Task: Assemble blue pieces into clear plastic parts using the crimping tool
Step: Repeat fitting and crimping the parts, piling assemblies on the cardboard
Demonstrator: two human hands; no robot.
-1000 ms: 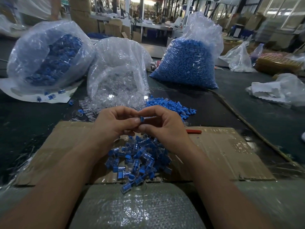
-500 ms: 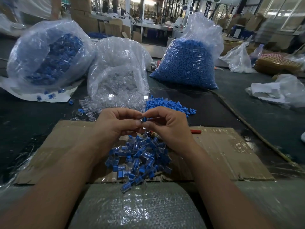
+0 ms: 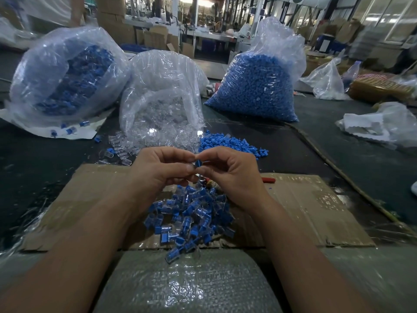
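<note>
Item: blue piece [image 3: 199, 163]. It is sitting between the fingertips of both hands, above the cardboard sheet [image 3: 316, 211], and is now showing a broader blue face than the thin sliver of a second ago. Whether a clear part is lying under it cannot be told, as the fingers are covering it.

Left hand [image 3: 162, 170]: fingers are curling in and pinching the blue piece from the left.

Right hand [image 3: 230, 175]: fingers are pinching the same piece from the right. Both hands are staying where they were, over the pile.

Pile of assembled pieces [image 3: 191, 213]: lying on the cardboard directly beneath the hands.

Crimping tool [image 3: 268, 180]: only its red handle is showing, lying on the cardboard just beside the right wrist, with neither hand touching it.

Stock on the bench [image 3: 372, 168]: bag of clear parts [image 3: 162, 105] at centre, bag of blue pieces [image 3: 255, 86] to the right, loose blue heap [image 3: 230, 144] between them.

Assessment: the piece is probably being turned and seated by finger, so the crimping step is still waiting.
</note>
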